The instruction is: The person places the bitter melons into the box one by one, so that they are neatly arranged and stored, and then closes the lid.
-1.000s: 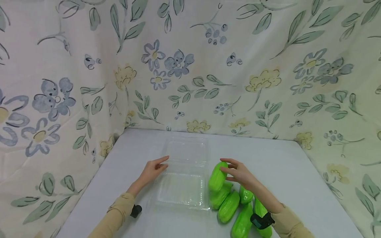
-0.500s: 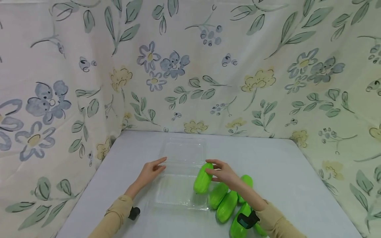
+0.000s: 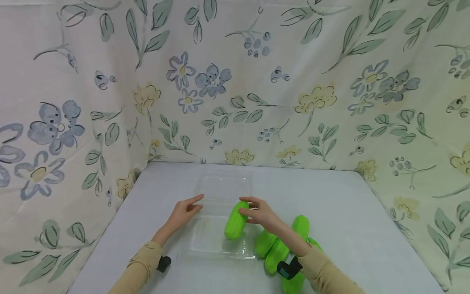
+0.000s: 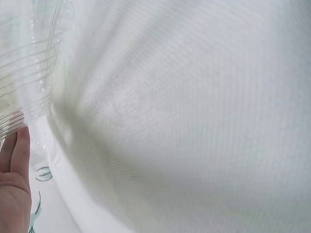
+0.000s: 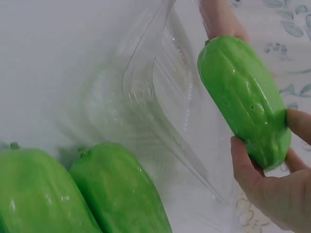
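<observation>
My right hand (image 3: 261, 214) holds a glossy green papaya (image 3: 235, 223) by its upper end, above the near tray of an open clear plastic clamshell container (image 3: 196, 250). In the right wrist view, thumb and fingers grip one end of that papaya (image 5: 243, 94), which is tilted in the air. At the container's left side, near the fold between its two halves, is my left hand (image 3: 180, 215), thumb and forefinger apart. The left wrist view has its straight fingers (image 4: 20, 153) against the ridged clear plastic (image 4: 29, 82); whether they press it is unclear.
Several more green papayas (image 3: 265, 244) lie in a group right of the container, partly hidden by my right forearm. The container's other half (image 3: 225, 185) lies flat behind the near tray on the white table (image 3: 312, 192). A floral cloth (image 3: 235, 122) hangs behind.
My right hand has carried the papaya leftward from above the group to over the container's near tray. My left hand has stayed at the container's side. The head view has shifted slightly.
</observation>
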